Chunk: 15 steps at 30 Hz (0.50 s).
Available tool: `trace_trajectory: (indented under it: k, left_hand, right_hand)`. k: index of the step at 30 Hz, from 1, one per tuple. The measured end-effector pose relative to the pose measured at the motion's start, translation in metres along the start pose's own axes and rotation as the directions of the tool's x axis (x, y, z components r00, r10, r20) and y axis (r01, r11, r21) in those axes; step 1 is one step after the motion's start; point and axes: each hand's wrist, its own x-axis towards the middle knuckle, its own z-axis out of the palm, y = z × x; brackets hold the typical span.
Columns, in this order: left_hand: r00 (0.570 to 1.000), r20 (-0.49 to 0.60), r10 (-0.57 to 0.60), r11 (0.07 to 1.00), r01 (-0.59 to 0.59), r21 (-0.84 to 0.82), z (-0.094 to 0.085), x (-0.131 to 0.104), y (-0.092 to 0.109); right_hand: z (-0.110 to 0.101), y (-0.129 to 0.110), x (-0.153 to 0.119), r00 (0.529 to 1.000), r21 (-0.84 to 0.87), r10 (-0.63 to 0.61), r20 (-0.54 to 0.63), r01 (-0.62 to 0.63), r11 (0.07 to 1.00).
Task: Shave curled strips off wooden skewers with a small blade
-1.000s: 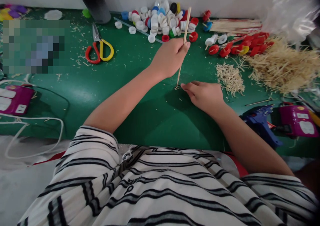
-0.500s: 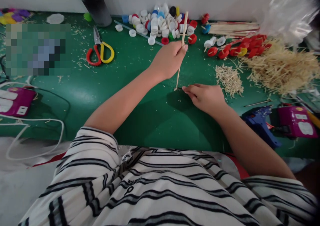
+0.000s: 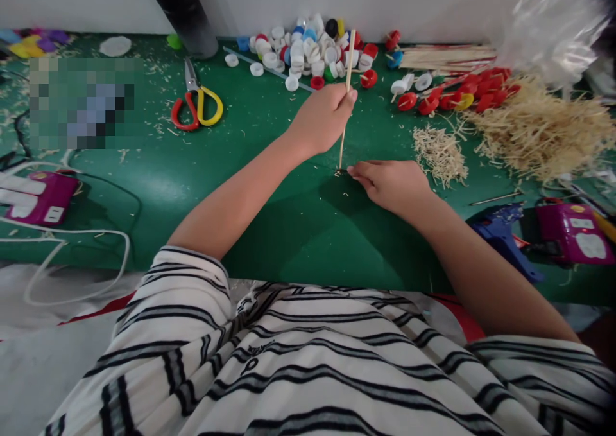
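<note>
My left hand [image 3: 323, 116] is closed around a thin wooden stick [image 3: 351, 57] near its middle. The stick stands almost upright, slightly tilted, its lower tip at the green tabletop. Beside that tip my right hand [image 3: 392, 184] pinches a small dark, thin piece, mostly covered by the fingers; a blade or not, I cannot tell. A few pale shavings [image 3: 337, 173] lie around the stick's tip.
Bottle caps [image 3: 298, 54] are heaped at the back, and scissors [image 3: 196, 99] lie left. At right are red caps on sticks [image 3: 486, 89], wood shavings [image 3: 548, 118], a blue glue gun [image 3: 503, 230] and a purple power socket [image 3: 572, 230]. A dark bottle [image 3: 185, 18] stands at the back.
The upper end of the stick has tilted slightly left. My right fingertips have shifted a little left, closer to the stick's tip. The view has moved slightly.
</note>
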Motion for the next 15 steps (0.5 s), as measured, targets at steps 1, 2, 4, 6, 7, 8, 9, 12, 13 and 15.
trace_trajectory:
  k: [1,2,4,6,7,8,9,12,13,15]
  left_hand:
    - [1.0,0.001,-0.003,1.0,0.003,0.01,0.0,0.0,0.0]
    - [1.0,0.001,-0.004,1.0,0.004,0.019,0.0001,0.0002,-0.0002]
    - [1.0,0.008,-0.004,1.0,0.003,0.031,0.0006,0.0008,-0.001]
    - [1.0,0.023,-0.004,1.0,0.003,0.028,0.0012,0.0016,-0.0022]
    - [1.0,0.028,-0.003,1.0,0.003,0.025,0.0014,0.0019,-0.0027]
    - [1.0,0.031,-0.002,1.0,0.001,0.022,0.0015,0.0022,-0.0031]
    - [0.999,0.032,0.0,1.0,0.0,0.022,0.0015,0.0024,-0.0035]
    - [1.0,0.026,0.005,1.0,-0.005,0.024,0.001,0.0026,-0.0047]
    - [1.0,0.024,0.005,1.0,-0.005,0.023,0.0008,0.0026,-0.0053]
    - [1.0,0.023,0.0,1.0,0.0,0.018,0.0004,0.0025,-0.0066]
  right_hand:
    - [0.0011,0.0002,-0.0009,1.0,-0.003,-0.001,-0.005,0.001,1.0]
    - [0.0025,0.0004,-0.0019,1.0,-0.009,0.0,-0.014,0.0,1.0]
    - [0.0057,0.0011,-0.0037,0.999,-0.021,0.008,-0.041,-0.009,1.0]
    - [0.0082,0.0018,-0.0045,0.998,-0.027,0.022,-0.065,-0.024,0.999]
    - [0.0089,0.0019,-0.0043,0.997,-0.028,0.029,-0.075,-0.032,0.999]
    - [0.009,0.0018,-0.0037,0.996,-0.029,0.035,-0.081,-0.037,0.999]
    - [0.0086,0.0014,-0.0028,0.996,-0.028,0.038,-0.082,-0.041,0.999]
    - [0.0055,-0.0007,0.0007,0.997,-0.021,0.042,-0.061,-0.043,0.999]
    - [0.0041,-0.0013,0.0016,0.998,-0.017,0.043,-0.051,-0.044,0.999]
    - [0.0019,-0.0017,0.0023,0.999,-0.004,0.041,-0.031,-0.041,0.999]
